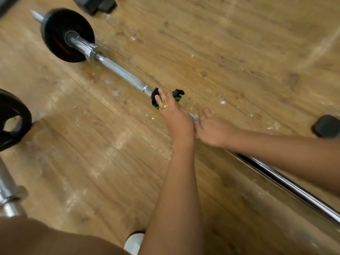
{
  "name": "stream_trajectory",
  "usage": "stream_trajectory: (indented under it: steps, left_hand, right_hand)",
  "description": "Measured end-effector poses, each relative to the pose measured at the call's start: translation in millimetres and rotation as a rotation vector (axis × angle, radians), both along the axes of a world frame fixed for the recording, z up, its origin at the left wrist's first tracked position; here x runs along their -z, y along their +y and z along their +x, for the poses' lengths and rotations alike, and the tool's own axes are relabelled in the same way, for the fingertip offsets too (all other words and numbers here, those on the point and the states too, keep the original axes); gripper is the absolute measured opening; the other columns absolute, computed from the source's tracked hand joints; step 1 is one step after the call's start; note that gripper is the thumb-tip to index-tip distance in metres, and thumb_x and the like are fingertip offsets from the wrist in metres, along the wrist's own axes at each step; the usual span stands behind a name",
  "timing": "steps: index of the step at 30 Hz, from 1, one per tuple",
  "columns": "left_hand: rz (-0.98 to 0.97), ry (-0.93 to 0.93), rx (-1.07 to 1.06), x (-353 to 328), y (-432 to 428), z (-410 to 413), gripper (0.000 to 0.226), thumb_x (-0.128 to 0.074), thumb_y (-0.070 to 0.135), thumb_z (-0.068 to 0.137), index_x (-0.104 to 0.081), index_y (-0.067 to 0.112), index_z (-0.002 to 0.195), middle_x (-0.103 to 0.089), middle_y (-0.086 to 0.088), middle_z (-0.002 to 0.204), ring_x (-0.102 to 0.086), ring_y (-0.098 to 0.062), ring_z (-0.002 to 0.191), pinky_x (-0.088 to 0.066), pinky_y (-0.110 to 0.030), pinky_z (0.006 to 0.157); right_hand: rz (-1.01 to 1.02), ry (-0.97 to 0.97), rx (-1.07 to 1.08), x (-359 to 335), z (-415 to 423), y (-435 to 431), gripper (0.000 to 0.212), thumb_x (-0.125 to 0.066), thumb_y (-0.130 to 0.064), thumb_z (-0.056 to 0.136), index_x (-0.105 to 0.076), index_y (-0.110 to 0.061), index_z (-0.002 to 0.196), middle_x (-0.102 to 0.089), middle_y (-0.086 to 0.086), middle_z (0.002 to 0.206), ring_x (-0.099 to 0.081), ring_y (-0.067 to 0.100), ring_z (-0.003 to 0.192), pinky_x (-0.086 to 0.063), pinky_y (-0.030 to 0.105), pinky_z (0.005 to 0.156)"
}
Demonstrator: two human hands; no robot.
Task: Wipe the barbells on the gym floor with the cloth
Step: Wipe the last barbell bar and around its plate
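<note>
A barbell lies across the wooden floor from upper left to lower right, its chrome bar (121,70) ending in a black weight plate (60,28) at the far left. My left hand (173,115) holds a black and green cloth (178,93) wrapped over the bar near its middle; bits of cloth stick out on both sides of the hand. Just behind it, my right hand (213,130) grips the bar, with the fingers curled under it. The stretch of bar beneath both hands is hidden.
A second barbell's black plate (11,118) and chrome sleeve (9,196) sit at the left edge. Dark dumbbells lie at the top (95,4) and at the right edge (326,126). My knee fills the bottom left, with a white shoe tip (134,242) beside it.
</note>
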State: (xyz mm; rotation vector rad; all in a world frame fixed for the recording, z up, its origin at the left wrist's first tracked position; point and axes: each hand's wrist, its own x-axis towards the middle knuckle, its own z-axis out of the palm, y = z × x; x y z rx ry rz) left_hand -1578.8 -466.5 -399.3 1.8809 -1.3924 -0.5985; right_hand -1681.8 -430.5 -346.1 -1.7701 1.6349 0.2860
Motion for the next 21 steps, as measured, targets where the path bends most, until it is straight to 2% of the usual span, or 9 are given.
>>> stream_trajectory:
  steps: [2,3,6,11,14,17,21]
  left_hand:
    - [0.001,-0.045,0.063,1.0,-7.9,14.6,0.051,-0.036,-0.005,0.104,-0.034,0.002,0.154,-0.021,-0.011,0.166,-0.008,-0.025,0.155,-0.018,-0.021,0.118]
    - [0.014,-0.062,0.099,3.4,-17.2,24.6,0.05,-0.036,-0.003,0.104,-0.035,0.002,0.153,-0.021,-0.011,0.166,-0.007,-0.025,0.156,-0.018,-0.02,0.118]
    - [0.069,-0.123,0.141,4.6,-54.8,57.5,0.047,-0.033,0.001,0.106,-0.035,0.002,0.152,-0.02,-0.01,0.167,-0.004,-0.025,0.156,-0.028,-0.036,0.12]
    - [0.066,-0.232,0.266,0.3,-60.0,64.5,0.044,-0.035,0.0,0.104,-0.04,0.003,0.148,-0.027,-0.011,0.164,-0.006,-0.029,0.155,-0.037,-0.046,0.114]
    - [0.067,-0.322,0.499,-3.8,-61.1,83.6,0.047,-0.036,0.002,0.105,-0.037,0.004,0.152,-0.029,-0.011,0.163,-0.01,-0.028,0.155,-0.031,-0.046,0.119]
    - [0.021,-0.531,0.831,-13.4,-71.6,102.5,0.059,-0.039,-0.012,0.097,-0.033,0.002,0.154,-0.028,-0.015,0.163,-0.017,-0.03,0.154,-0.027,-0.046,0.121]
    - [-0.134,-0.728,1.203,-18.4,-78.9,96.5,0.081,-0.046,-0.027,0.081,-0.032,0.003,0.155,-0.027,-0.016,0.163,-0.025,-0.032,0.151,-0.037,-0.05,0.116]
  right_hand:
    - [-0.145,-0.047,0.255,21.2,26.7,10.6,0.059,-0.021,-0.035,0.109,-0.023,0.003,0.154,-0.013,0.018,0.166,-0.007,0.028,0.154,-0.013,0.04,0.125]
    - [-0.248,-0.011,0.318,28.5,34.9,17.1,0.058,-0.021,-0.035,0.108,-0.025,0.0,0.154,-0.015,0.017,0.166,-0.008,0.027,0.155,-0.012,0.041,0.125]
    - [-0.402,0.054,0.321,35.6,41.1,22.9,0.061,-0.015,-0.037,0.107,-0.012,-0.005,0.159,-0.003,0.013,0.168,0.004,0.023,0.155,-0.002,0.041,0.126]
    - [-0.404,0.063,0.267,38.6,33.0,18.4,0.062,-0.013,-0.037,0.107,-0.005,-0.005,0.159,0.008,0.011,0.168,0.013,0.021,0.154,0.002,0.041,0.126]
    - [-0.394,0.06,0.274,40.1,28.4,14.3,0.062,-0.01,-0.037,0.107,-0.002,-0.005,0.159,0.012,0.012,0.167,0.015,0.021,0.154,0.005,0.041,0.126]
    - [-0.392,0.051,0.287,41.1,21.3,7.7,0.063,-0.009,-0.038,0.106,0.0,-0.005,0.159,0.013,0.012,0.167,0.015,0.021,0.154,0.005,0.041,0.126]
    - [-0.391,0.029,0.287,44.2,8.9,-6.5,0.063,-0.01,-0.039,0.106,-0.004,-0.005,0.159,0.006,0.011,0.168,0.012,0.02,0.154,0.004,0.04,0.126]
